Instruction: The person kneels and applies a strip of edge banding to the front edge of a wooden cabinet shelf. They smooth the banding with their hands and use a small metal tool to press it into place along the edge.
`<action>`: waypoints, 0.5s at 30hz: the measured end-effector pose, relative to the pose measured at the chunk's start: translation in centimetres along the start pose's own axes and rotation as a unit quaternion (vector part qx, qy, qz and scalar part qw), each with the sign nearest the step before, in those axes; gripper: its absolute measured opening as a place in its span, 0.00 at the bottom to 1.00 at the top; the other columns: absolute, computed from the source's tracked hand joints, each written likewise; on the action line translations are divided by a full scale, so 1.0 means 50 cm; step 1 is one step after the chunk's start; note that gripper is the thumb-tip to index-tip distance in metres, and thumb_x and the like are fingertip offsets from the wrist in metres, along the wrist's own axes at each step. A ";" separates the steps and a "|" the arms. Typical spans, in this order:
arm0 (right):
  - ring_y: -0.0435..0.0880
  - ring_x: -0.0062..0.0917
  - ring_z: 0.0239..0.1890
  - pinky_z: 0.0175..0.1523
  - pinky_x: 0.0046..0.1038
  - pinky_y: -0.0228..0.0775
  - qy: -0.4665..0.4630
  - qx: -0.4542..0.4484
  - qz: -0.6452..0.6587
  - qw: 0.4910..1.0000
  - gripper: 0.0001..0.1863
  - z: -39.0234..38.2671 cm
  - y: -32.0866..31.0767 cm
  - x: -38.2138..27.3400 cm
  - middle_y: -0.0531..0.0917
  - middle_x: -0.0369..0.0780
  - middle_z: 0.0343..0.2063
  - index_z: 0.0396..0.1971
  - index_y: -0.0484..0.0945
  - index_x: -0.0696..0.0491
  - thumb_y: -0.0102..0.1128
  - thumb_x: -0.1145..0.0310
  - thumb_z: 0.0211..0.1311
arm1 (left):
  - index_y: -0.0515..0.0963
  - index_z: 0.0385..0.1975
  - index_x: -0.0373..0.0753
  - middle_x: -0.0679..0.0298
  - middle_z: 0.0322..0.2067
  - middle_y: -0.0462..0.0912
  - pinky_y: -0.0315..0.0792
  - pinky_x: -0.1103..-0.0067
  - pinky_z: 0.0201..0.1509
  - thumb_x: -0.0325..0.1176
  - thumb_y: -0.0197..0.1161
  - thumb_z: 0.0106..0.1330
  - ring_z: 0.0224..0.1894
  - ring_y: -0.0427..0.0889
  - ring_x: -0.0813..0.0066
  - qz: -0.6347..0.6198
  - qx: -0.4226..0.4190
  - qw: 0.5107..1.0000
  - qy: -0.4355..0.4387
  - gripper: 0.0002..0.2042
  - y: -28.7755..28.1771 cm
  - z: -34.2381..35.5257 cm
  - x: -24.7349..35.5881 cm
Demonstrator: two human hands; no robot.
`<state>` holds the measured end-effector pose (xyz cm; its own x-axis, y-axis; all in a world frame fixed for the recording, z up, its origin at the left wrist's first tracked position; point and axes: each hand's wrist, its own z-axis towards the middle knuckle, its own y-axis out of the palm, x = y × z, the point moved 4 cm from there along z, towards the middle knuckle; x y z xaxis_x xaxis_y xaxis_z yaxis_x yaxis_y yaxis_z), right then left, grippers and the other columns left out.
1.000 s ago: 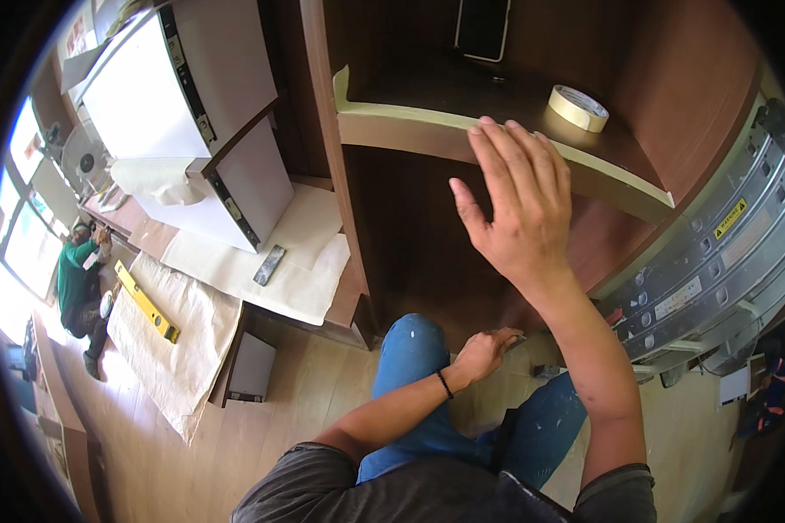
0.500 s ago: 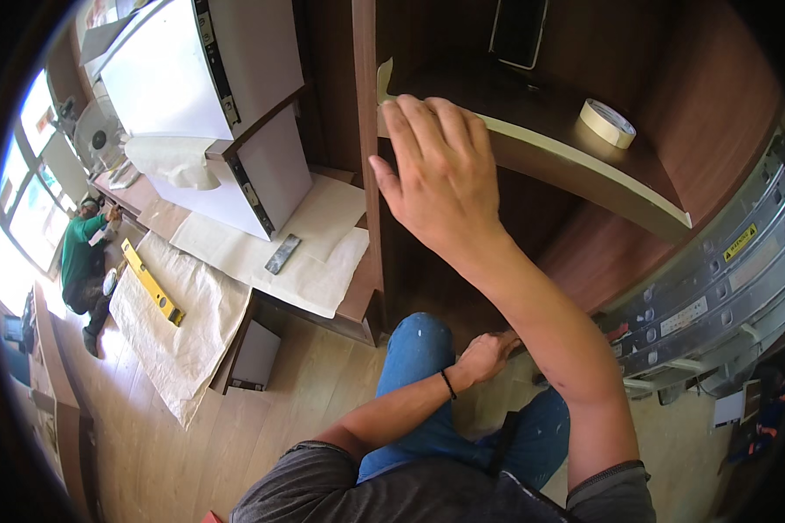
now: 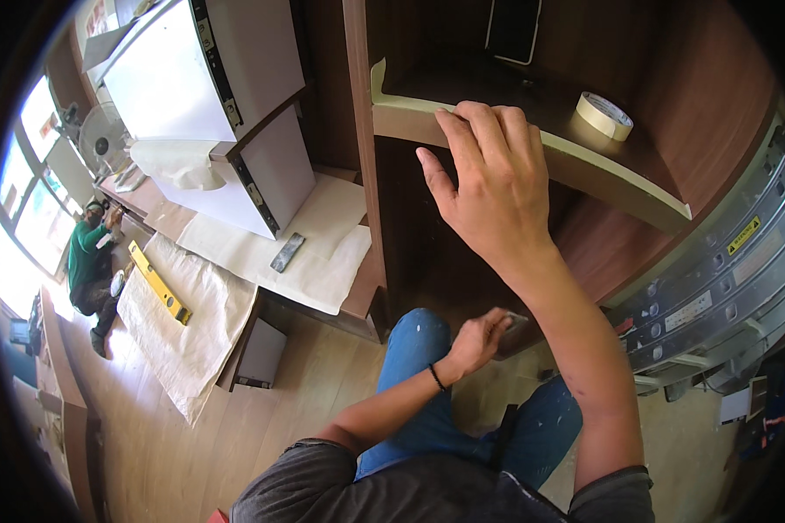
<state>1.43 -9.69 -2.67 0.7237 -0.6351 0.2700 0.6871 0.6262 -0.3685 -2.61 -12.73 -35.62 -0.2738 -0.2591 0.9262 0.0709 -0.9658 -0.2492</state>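
My right hand (image 3: 495, 179) lies over the taped front edge (image 3: 615, 170) of a dark brown shelf, fingertips on the edge and fingers loosely stretched. Lower down, my left hand (image 3: 478, 342) is closed on a small greyish flat object (image 3: 516, 321), too small to identify, near the cabinet's bottom. A roll of cream masking tape (image 3: 600, 118) rests on the shelf, and a dark phone-like item (image 3: 510, 30) with a pale rim stands behind it. A strip of tape sticks up at the shelf's left end.
White drawer boxes (image 3: 161, 74) stand left, above a paper-covered bench (image 3: 323, 270) with a grey block (image 3: 287, 252). A yellow level (image 3: 160, 281) lies on a cloth (image 3: 187, 349). A person in green (image 3: 92, 253) crouches far left. A folded metal ladder (image 3: 698, 288) is at right.
My right hand slid left along the shelf edge, then back partway right. My left hand has risen slightly with the small object. The view has shifted a little.
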 end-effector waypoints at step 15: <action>0.84 0.36 0.54 0.59 0.41 0.75 0.085 0.041 -0.027 0.995 0.18 -0.143 -0.151 0.188 0.87 0.36 0.50 0.53 0.89 0.50 0.74 0.57 0.68 | 0.88 0.56 0.40 0.57 0.47 0.93 0.83 0.71 0.54 0.16 0.67 0.71 0.47 0.93 0.60 0.400 0.325 0.766 0.383 0.18 -0.465 0.093 0.577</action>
<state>2.59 -23.64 -3.69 0.6690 -0.7319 0.1296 0.7324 0.6195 -0.2826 -7.70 2.26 -1.80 -0.3584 -0.9322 0.0499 0.9052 -0.3601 -0.2257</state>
